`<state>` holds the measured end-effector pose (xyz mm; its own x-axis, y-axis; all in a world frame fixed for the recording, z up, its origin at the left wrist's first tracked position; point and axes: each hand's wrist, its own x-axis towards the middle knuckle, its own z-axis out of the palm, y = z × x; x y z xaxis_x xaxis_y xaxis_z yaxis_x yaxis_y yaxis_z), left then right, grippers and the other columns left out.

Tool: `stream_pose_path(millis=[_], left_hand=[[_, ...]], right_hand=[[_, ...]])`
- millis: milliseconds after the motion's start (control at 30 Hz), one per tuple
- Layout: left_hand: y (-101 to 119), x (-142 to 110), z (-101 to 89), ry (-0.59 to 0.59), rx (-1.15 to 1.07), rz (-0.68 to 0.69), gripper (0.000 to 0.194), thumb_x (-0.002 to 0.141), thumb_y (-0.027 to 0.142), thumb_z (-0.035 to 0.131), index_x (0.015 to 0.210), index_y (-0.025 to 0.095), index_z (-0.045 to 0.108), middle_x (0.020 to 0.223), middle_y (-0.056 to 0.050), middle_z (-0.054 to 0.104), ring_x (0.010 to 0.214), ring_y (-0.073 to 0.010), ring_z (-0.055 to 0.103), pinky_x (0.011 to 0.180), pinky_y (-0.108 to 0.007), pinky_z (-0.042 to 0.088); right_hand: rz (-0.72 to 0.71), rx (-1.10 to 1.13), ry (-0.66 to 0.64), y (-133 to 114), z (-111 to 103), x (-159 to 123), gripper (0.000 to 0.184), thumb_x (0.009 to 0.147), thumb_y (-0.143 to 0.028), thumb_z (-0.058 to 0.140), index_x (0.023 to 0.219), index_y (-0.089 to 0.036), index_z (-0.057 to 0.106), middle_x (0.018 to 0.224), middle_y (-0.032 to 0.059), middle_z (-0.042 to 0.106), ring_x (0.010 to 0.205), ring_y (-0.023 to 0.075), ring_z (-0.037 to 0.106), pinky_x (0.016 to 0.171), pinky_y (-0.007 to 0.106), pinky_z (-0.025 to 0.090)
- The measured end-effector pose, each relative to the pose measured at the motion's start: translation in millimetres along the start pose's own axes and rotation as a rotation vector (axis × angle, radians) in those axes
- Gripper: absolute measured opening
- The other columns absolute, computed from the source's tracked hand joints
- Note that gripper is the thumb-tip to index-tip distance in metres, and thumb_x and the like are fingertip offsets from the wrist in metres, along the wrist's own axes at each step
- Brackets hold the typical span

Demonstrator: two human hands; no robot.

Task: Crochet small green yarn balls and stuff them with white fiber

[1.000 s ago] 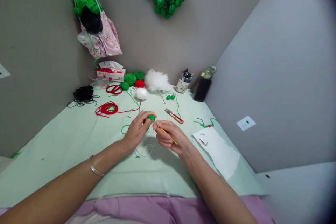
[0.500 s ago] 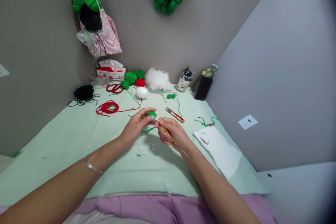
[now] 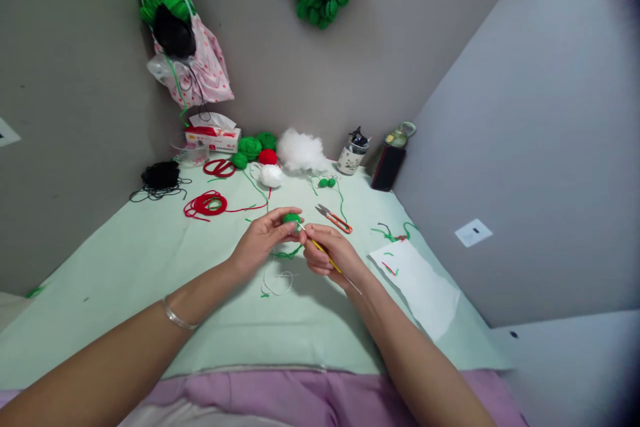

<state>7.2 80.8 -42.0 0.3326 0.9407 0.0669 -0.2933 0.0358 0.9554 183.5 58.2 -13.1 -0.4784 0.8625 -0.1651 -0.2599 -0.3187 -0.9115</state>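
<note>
Pinched in my left hand [image 3: 261, 238] is a small green crocheted piece [image 3: 291, 219], held over the middle of the table. My right hand [image 3: 325, 250] is closed round a crochet hook [image 3: 324, 251] with a yellow grip and thin metal ends. The hook's tip meets the right side of the green piece; the exact stitch is too small to make out. Green yarn [image 3: 287, 255] trails below the piece, and a loop of thin white yarn [image 3: 280, 282] lies on the table beneath my hands.
Thread snips [image 3: 334, 218] lie just beyond my right hand. Red yarn [image 3: 206, 204], red scissors [image 3: 219, 168], yarn balls [image 3: 250, 148], white stuffing [image 3: 303, 151] and a tissue box [image 3: 214, 136] sit toward the back. A white sheet [image 3: 417, 287] lies at right, near a dark phone [image 3: 389, 168].
Both hands have shifted very slightly to the right with the green piece and the hook. The hook's tip stays at the piece.
</note>
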Motion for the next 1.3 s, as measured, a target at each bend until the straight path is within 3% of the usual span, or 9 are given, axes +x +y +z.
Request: stream_pose_path(millis=[133, 533, 800, 933, 1033, 1167, 1300], left_hand=[[-0.1, -1.0, -0.7, 0.004, 0.011, 0.008, 0.037, 0.085, 0.037, 0.075, 0.117, 0.018, 0.069, 0.096, -0.004, 0.073, 0.088, -0.0177, 0.071, 0.094, -0.038, 0.059], [-1.1, -4.0, 4.8, 0.068, 0.081, 0.099, 0.034, 0.083, 0.037, 0.075, 0.110, 0.017, 0.066, 0.084, 0.000, 0.070, 0.081, -0.0168, 0.069, 0.089, -0.037, 0.060], [-3.0, -2.4, 6.7, 0.079, 0.160, 0.104, 0.020, 0.086, 0.034, 0.068, 0.096, 0.018, 0.061, 0.069, 0.002, 0.066, 0.069, -0.0153, 0.066, 0.072, -0.031, 0.058], [-4.3, -0.7, 7.5, 0.098, 0.210, 0.103, 0.013, 0.082, 0.027, 0.064, 0.091, 0.019, 0.058, 0.064, 0.005, 0.061, 0.061, -0.0141, 0.062, 0.063, -0.028, 0.054], [-7.1, 0.1, 7.7, 0.116, 0.246, 0.111, 0.011, 0.081, 0.024, 0.060, 0.091, 0.021, 0.056, 0.068, 0.005, 0.061, 0.062, -0.0144, 0.061, 0.063, -0.028, 0.053], [-9.2, 1.8, 4.6, 0.149, 0.327, 0.148, 0.014, 0.080, 0.021, 0.058, 0.094, 0.021, 0.059, 0.076, 0.002, 0.063, 0.067, -0.0165, 0.060, 0.067, -0.031, 0.051], [-4.1, 4.6, -4.5, 0.206, 0.439, 0.248, 0.019, 0.079, 0.020, 0.065, 0.097, 0.023, 0.069, 0.096, -0.003, 0.070, 0.094, -0.0227, 0.057, 0.093, -0.038, 0.046]], right_hand=[[0.015, 0.005, -0.019, 0.2, -0.3, -0.1, 0.023, 0.091, -0.037, 0.065, 0.079, -0.018, 0.062, 0.042, -0.0123, 0.033, 0.039, 0.0049, 0.014, 0.036, 0.017, 0.016], [0.034, -0.014, -0.002, 1.9, -3.3, 2.5, 0.022, 0.086, -0.038, 0.066, 0.080, -0.018, 0.061, 0.044, -0.0133, 0.030, 0.039, 0.0048, 0.013, 0.036, 0.018, 0.017], [-0.110, -0.233, 0.180, 11.6, 11.7, 1.5, 0.024, 0.090, -0.042, 0.057, 0.077, -0.021, 0.057, 0.044, -0.0113, 0.034, 0.041, 0.0077, 0.020, 0.041, 0.023, 0.020], [-0.208, -0.401, 0.296, 21.1, 22.8, -2.6, 0.026, 0.092, -0.036, 0.060, 0.072, -0.020, 0.056, 0.052, -0.0070, 0.044, 0.050, 0.0095, 0.032, 0.050, 0.025, 0.023], [-0.225, -0.447, 0.323, 24.0, 24.6, -2.7, 0.021, 0.091, -0.032, 0.061, 0.074, -0.020, 0.058, 0.058, -0.0057, 0.046, 0.055, 0.0106, 0.033, 0.055, 0.027, 0.023], [-0.121, -0.393, 0.201, 15.2, 15.5, 2.7, 0.019, 0.092, -0.035, 0.058, 0.079, -0.021, 0.056, 0.053, -0.0083, 0.040, 0.048, 0.0097, 0.025, 0.049, 0.025, 0.021], [0.041, -0.272, -0.025, 2.5, 4.7, 2.5, 0.024, 0.093, -0.044, 0.050, 0.089, -0.021, 0.057, 0.045, -0.0143, 0.021, 0.039, 0.0088, 0.010, 0.038, 0.023, 0.018]])
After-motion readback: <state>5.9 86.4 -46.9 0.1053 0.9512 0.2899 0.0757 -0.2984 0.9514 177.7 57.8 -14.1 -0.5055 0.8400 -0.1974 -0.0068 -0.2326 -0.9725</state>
